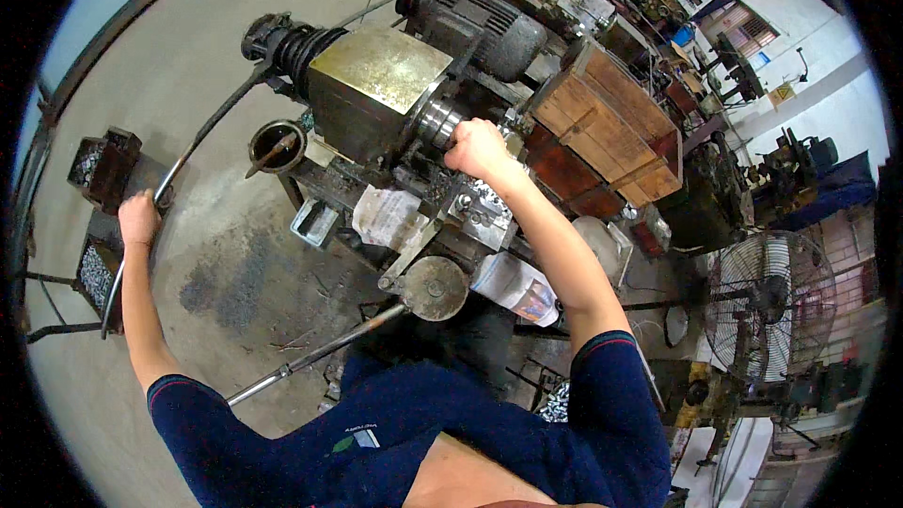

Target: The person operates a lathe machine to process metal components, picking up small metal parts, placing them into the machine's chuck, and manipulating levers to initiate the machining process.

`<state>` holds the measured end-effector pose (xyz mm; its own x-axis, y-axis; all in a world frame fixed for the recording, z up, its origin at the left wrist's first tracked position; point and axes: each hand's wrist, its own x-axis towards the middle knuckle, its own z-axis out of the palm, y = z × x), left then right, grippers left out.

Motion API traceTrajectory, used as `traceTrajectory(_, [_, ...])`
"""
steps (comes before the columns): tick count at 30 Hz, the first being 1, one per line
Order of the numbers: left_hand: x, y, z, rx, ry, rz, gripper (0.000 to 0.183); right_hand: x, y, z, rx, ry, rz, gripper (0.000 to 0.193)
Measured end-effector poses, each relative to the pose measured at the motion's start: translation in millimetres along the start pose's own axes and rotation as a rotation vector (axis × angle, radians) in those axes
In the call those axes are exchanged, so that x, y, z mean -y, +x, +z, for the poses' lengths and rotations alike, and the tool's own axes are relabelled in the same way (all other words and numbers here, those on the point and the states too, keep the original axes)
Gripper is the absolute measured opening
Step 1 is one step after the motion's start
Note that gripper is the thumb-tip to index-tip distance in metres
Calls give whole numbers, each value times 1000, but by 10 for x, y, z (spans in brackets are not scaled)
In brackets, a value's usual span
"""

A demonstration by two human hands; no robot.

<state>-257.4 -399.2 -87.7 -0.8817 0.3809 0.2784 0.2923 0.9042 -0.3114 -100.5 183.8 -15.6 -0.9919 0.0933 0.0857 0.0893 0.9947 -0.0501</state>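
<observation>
My left hand (139,218) is wrapped round a long, curved-looking metal lever (209,128), which runs up to the black ribbed end of a small lathe. At the front of the lathe's boxy headstock (376,66) is a shiny round chuck (438,123). My right hand (477,148) is closed right at the chuck's face. Its fingers hide whatever they pinch there. Below that hand sits a metal tool slide (482,214), strewn with bright chips or small parts. A second rod-like lever (320,353) extends toward my left from a round metal disc (435,288).
A worn wooden box (607,122) stands right of the chuck, with a finned motor (484,30) behind. A paper sheet (388,216), a small tray (314,223) and a dark pot (277,145) are nearby. Boxes of metal parts (97,273) stand far left; a fan (771,306) is at right.
</observation>
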Motion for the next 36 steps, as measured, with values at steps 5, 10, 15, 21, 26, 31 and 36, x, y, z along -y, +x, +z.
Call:
traceTrajectory(5, [-246,52,16,-103,-295,-159,23,-1,-186,-146,-70,-77,-108,22])
traceTrajectory(10, [-1315,-30,346,-533,-1042,-97,32,-153,-894,-577,-408,220,-275,35])
traceTrajectory(15, [-2801,-199,926,361,-745,105,47,-761,-1979,-638,-361,162,-13,39])
traceTrajectory(21, [-2668,297,1086,418,-150,440,19,-1504,-3346,-447,-133,161,553,38])
traceTrajectory(26, [-2741,149,931,372,-306,303,21,-2343,-4761,129,105,-184,1129,34])
traceTrajectory(31, [-2200,-139,1100,545,-575,62,41,-2511,-5699,636,338,-190,1402,35])
traceTrajectory(36, [-1832,-628,1153,895,-784,-184,38,-1484,-6006,863,265,8,1279,33])
